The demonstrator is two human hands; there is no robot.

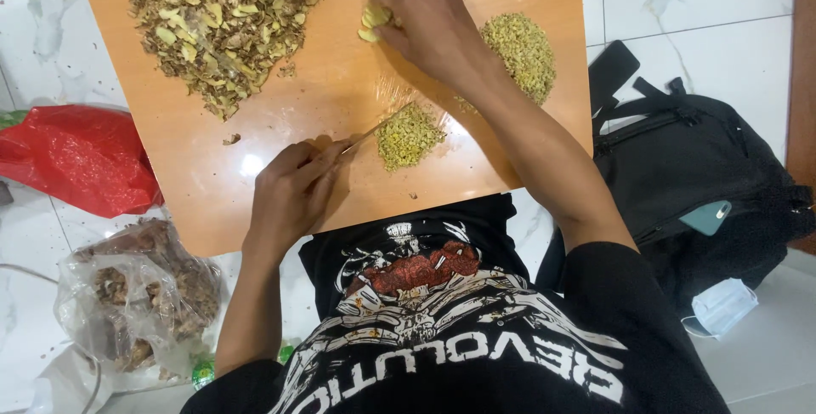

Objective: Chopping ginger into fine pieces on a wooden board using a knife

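Observation:
My left hand (293, 197) grips a small knife (374, 131), whose blade tip touches a small heap of finely chopped yellow-green bits (410, 136) on the orange wooden board (280, 133). My right hand (429, 23) is farther up the board, its fingers closed on a few pale yellow root pieces (372, 21). A larger heap of chopped bits (520, 53) lies just right of that hand. A big pile of brownish peelings and scraps (223, 23) covers the board's far left.
A red plastic bag (81, 159) and a clear bag of brown roots (140, 291) lie on the white marble floor at left. At right is a black backpack (693, 167) with a teal phone (705, 217), and a face mask (721, 305).

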